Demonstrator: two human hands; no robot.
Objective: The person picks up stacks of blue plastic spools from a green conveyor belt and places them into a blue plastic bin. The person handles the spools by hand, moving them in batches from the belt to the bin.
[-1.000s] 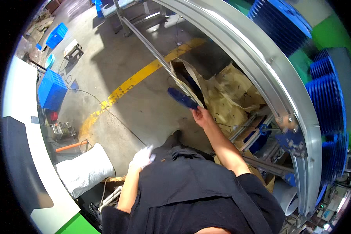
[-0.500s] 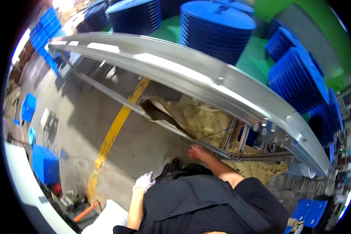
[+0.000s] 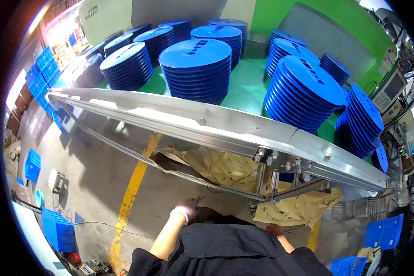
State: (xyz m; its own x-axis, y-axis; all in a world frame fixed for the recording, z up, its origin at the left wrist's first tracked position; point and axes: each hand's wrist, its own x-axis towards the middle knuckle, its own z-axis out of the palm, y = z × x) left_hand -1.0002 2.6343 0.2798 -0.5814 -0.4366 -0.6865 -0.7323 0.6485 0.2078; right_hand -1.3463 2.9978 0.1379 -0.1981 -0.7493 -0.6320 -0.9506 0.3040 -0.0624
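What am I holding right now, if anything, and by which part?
Nothing that I can see: your left hand and right hand both appear empty, though blur and shadow hide the fingers' detail.

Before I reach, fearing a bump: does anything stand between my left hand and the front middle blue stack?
Yes: from this view, the bar, then the bag, then the rail lie between your left hand and the stack.

Open floor [image 3: 163, 207] lies ahead of the left hand [image 3: 187, 210], up to a thin bar [image 3: 225, 188] and brown sacking [image 3: 232, 168]. More sacking [image 3: 303, 209] sits by the right hand [image 3: 274, 229]. Higher up, the metal edge [image 3: 202, 120] of the worktop [image 3: 246, 87] blocks the way — past it, green room opens between two blue stacks [image 3: 195, 69].
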